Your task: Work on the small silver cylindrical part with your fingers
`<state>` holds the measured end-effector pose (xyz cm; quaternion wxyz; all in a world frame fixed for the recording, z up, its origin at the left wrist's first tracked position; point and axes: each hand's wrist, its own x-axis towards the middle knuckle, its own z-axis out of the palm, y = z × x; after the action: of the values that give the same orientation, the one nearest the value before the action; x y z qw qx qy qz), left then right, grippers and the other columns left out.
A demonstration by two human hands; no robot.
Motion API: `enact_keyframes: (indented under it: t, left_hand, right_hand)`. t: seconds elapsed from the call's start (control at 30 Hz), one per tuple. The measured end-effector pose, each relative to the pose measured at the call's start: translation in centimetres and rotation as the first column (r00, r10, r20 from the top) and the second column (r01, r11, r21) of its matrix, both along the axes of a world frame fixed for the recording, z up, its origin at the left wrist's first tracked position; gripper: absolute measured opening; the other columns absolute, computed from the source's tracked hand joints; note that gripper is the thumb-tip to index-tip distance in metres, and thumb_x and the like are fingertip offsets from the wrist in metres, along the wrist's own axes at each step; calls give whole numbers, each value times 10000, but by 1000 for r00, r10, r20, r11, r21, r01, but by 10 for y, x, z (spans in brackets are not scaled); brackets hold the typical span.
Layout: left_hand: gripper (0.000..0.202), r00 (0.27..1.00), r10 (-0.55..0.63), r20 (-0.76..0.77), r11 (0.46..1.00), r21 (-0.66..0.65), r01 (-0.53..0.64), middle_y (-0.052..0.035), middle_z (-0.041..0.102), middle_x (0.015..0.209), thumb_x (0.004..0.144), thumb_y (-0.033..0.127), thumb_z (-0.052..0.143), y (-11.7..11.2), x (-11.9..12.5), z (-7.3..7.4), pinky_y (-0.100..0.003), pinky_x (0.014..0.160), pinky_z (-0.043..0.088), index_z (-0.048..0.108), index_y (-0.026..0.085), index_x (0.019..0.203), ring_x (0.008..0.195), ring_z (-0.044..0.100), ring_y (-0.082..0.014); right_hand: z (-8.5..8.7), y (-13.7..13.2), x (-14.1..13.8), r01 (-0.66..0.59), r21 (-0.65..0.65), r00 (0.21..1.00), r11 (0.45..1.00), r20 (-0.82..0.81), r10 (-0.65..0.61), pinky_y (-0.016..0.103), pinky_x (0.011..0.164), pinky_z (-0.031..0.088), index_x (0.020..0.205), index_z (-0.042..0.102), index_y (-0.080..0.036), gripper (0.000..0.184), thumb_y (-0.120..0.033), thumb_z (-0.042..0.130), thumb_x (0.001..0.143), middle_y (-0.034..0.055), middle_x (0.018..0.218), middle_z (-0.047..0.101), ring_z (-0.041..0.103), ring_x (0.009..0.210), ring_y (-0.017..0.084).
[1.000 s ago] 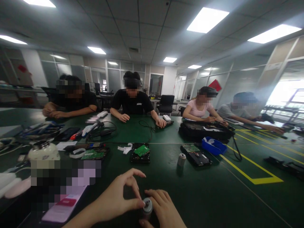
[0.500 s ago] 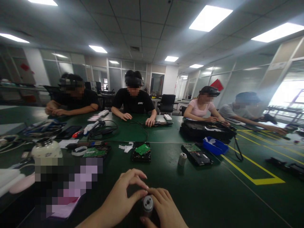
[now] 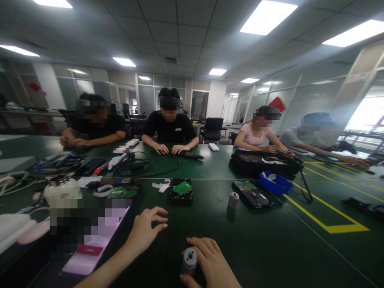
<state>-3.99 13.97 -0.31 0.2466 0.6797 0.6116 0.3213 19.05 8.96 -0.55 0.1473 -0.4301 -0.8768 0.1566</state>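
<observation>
Close to me on the green table, a small grey metal cylinder (image 3: 189,258) stands upright, with dark holes in its top face. My right hand (image 3: 211,260) is curled round it, fingers behind and thumb in front. My left hand (image 3: 147,230) hovers to the left of the cylinder, fingers apart and holding nothing. A second, similar metal cylinder (image 3: 233,201) stands farther off to the right. Beyond my left hand lies a black hard drive (image 3: 181,197) with a green circuit board (image 3: 182,187) on top.
Another drive (image 3: 253,196) lies by a blue tray (image 3: 275,184) and a black case (image 3: 265,165). At left are a pale jar (image 3: 61,192), a partly blurred pink-lilac screen (image 3: 87,252), tools and cables. Several people sit opposite; one person's hands (image 3: 171,149) rest by a dark tool.
My left hand has moved away from the cylinder to the left, its fingers parting. My right hand stays round the cylinder. The person opposite has brought both hands together at the dark tool.
</observation>
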Motion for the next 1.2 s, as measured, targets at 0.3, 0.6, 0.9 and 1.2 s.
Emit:
enact_keyframes:
  t: [0.3,0.6,0.9,1.2]
  left_hand:
    - [156,945,-224,239,974,35,222,-9,744,859,689,217,730,-44,42,39,-330,864,431,653,224,824,925,656,-221]
    - [66,939,-268,215,962,0,274,-18,706,900,716,195,703,-53,48,39,-335,861,429,695,217,777,924,627,-218]
    - [118,924,-284,255,953,-32,302,-20,690,926,732,180,676,-54,48,37,-344,894,411,677,210,845,960,614,-222]
    - [372,913,-357,198,934,62,352,-48,644,1010,682,136,646,-58,45,40,-402,930,393,602,216,1042,1030,556,-248]
  right_hand:
    - [0,0,1,-29,10,999,1000,-27,29,396,1006,364,1177,602,-213,462,-470,600,794,72,1267,583,509,1147,261]
    - [-7,2,2,-38,54,999,998,-34,39,368,982,381,1181,589,-216,479,-466,634,776,68,1243,595,524,1116,245]
    - [-9,1,1,-37,76,997,996,-64,42,374,961,393,1151,616,-205,454,-444,647,766,77,1218,611,536,1088,257]
    - [-5,1,1,-44,53,995,998,-88,49,374,964,382,1109,618,-208,409,-415,659,759,72,1232,603,530,1101,257]
